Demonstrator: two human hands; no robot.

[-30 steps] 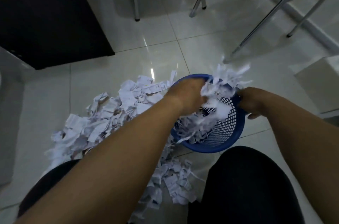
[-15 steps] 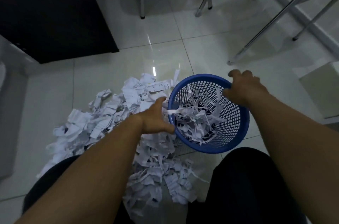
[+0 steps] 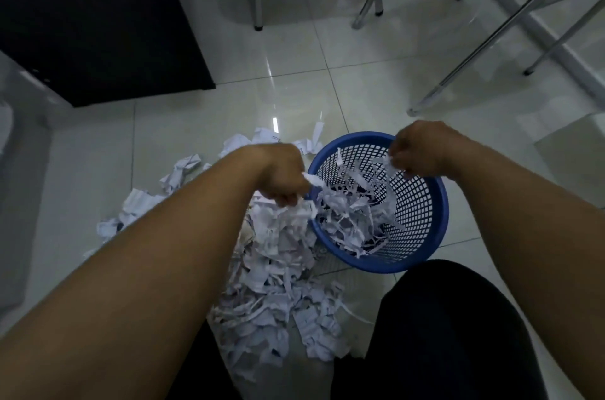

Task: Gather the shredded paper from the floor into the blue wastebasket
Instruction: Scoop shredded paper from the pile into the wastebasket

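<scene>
Since the shredded paper (image 3: 278, 272) is loose, light and limp, it should handle as a compressible mass with no stiffness: strips will slide off one another and drift if dropped from height. Judgement: best taken by clawing deep into the thick middle of the heap and squeezing, not by pinching edges. The heap lies on the tiled floor (image 3: 360, 88), left of and touching the blue wastebasket (image 3: 435, 209), spreading toward the person's knees, with stray pieces at its far left.

Basket: mesh-walled, upright or slightly tilted toward the camera; holds a tangled layer of strips on its bottom, well below the rim. Judgement: plenty of room left, most paper not yet in. The mesh may let thin slivers poke through.

Left hand (image 3: 284, 180): clenched on a bunch of strips, just outside the basket's left rim. Right hand (image 3: 422, 154): at the far rim, fingers curled with a few strips at the fingertips; whether it also grips the rim, I cannot tell.
</scene>
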